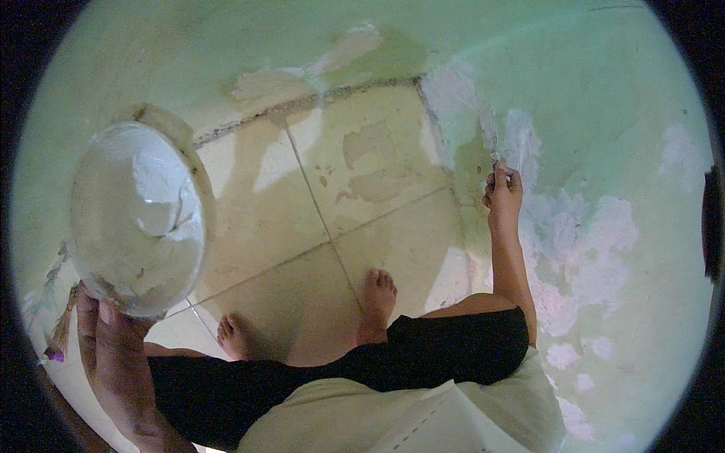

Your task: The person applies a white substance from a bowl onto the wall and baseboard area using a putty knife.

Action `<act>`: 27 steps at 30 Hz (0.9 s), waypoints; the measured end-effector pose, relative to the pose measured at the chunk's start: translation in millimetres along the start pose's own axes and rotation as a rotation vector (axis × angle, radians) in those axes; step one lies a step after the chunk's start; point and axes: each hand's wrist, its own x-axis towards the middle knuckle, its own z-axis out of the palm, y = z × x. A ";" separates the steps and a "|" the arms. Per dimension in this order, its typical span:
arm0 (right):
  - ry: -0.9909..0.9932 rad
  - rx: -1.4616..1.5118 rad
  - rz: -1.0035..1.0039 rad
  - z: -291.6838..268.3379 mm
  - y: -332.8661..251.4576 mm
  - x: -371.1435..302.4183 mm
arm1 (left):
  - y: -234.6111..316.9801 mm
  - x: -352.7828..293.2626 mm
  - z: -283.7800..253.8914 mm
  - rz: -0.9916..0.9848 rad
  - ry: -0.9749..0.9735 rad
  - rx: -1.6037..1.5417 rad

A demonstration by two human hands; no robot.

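Note:
My left hand (pixel 117 351) grips the lower rim of a round whitish bowl (pixel 140 283), with the thumb on its edge. A lump of smooth white paste (pixel 155 192) sticks to the inside of the bowl. On the other side, my right arm reaches forward to the green wall (pixel 589 151). There my right hand (pixel 504 190) is closed in a pinch on a thin tool smeared with white paste (pixel 495 153); its exact kind is too small to make out. The tool's tip is at or close to the wall, beside a whitish patch (pixel 521 136).
More pale patches (pixel 581 234) cover the wall on the right, and another (pixel 302 72) marks the far wall. Stained floor tiles (pixel 264 189) lie between my bare feet (pixel 377 294) and the corner. Dried plant-like stems (pixel 62 328) lie at far left.

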 end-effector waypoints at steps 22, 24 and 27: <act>-0.048 -0.049 -0.036 -6.2 9.3 10.2 | -9.2 -19.0 -65.4 -0.021 0.154 0.007; -0.090 -0.098 -0.047 2.6 -4.2 6.2 | -5.9 -15.8 -63.8 -0.031 0.105 0.088; -0.153 -0.068 -0.013 28.1 -6.0 30.0 | -11.5 -11.6 -71.8 0.005 -0.002 0.023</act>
